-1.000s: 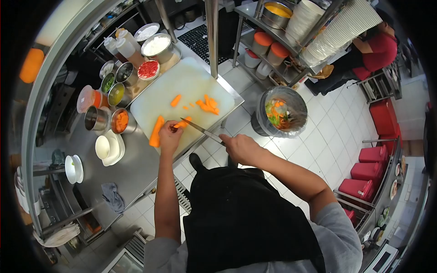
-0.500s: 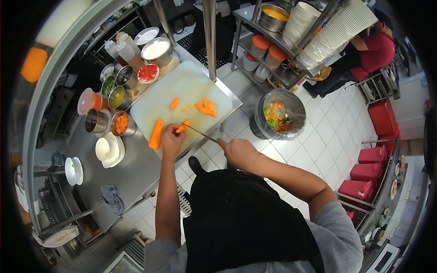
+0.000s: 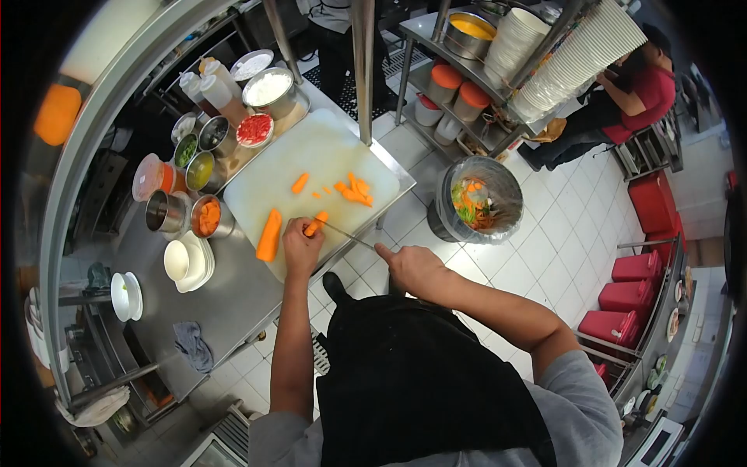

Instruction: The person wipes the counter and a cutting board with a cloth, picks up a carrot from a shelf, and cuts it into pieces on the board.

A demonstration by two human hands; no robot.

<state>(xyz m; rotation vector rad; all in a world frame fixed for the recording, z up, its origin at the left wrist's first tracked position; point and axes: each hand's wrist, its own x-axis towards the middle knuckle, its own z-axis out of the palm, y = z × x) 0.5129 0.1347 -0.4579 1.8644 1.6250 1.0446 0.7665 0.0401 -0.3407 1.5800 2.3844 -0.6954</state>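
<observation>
My left hand point(image 3: 302, 243) pinches a short carrot piece point(image 3: 316, 224) near the front edge of the white cutting board point(image 3: 261, 179). My right hand point(image 3: 418, 269) is closed round the handle of a knife point(image 3: 350, 236), whose blade reaches left over the board's edge to the carrot piece. A longer peeled carrot point(image 3: 268, 235) lies just left of my left hand. Farther back on the board are a single carrot chunk point(image 3: 299, 184), a few tiny scraps, and a small heap of cut carrot pieces point(image 3: 355, 191) on the right.
Metal pots, squeeze bottles point(image 3: 218, 89) and a bowl of chopped red food point(image 3: 254, 130) line the board's far left side. White bowls point(image 3: 187, 261) and a grey cloth point(image 3: 192, 346) sit on the steel table. A lined bin point(image 3: 478, 198) with scraps stands right; a person in red point(image 3: 646, 97) sits beyond.
My left hand and the carrot piece have shifted slightly right, and the piece's angle has turned a little. The knife's tip has moved slightly right. A person in the background at the top has moved.
</observation>
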